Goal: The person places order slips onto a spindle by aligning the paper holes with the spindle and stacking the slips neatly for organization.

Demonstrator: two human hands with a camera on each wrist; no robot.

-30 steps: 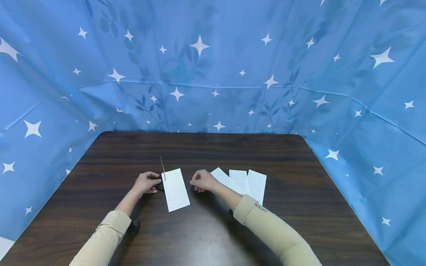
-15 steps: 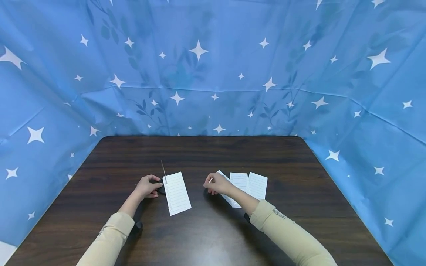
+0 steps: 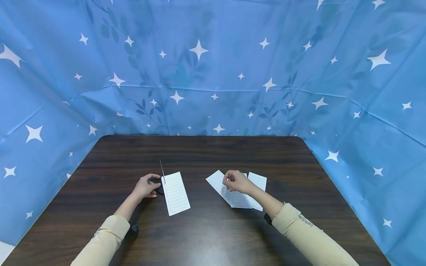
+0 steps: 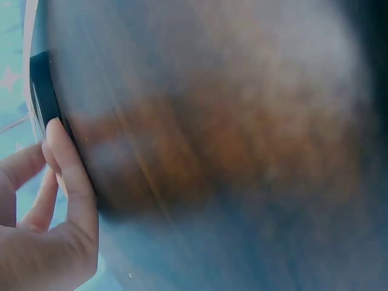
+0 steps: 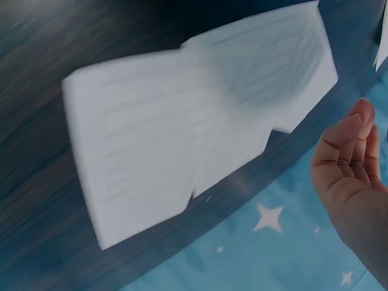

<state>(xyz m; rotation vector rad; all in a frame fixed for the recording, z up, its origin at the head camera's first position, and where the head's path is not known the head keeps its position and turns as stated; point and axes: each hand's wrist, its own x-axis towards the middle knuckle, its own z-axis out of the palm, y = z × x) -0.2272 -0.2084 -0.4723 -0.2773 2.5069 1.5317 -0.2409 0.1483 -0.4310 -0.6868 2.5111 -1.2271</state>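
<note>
In the head view my left hand (image 3: 145, 187) grips the edge of the dark base (image 3: 160, 187) of a receipt spike, whose thin upright rod (image 3: 162, 170) stands at the upper left corner of a lined paper slip (image 3: 176, 194). That slip covers part of the base. The left wrist view shows the thumb and fingers (image 4: 73, 176) pinching a dark edge (image 4: 44, 88). My right hand (image 3: 237, 181) is above several overlapping lined slips (image 3: 241, 201), its fingers loosely bent and nothing visible between them. In the right wrist view, the right hand (image 5: 351, 157) appears beside the fanned slips (image 5: 139, 133).
A dark wooden table (image 3: 199, 155) carries everything, and blue star-patterned cloth (image 3: 213, 66) hangs behind and at both sides. Each wrist wears a black device, with one (image 3: 132, 231) visible at the left wrist.
My right hand has moved right, from beside the single slip to over the fanned slips. The left hand keeps its grip on the base, and the slip beside it stays put.
</note>
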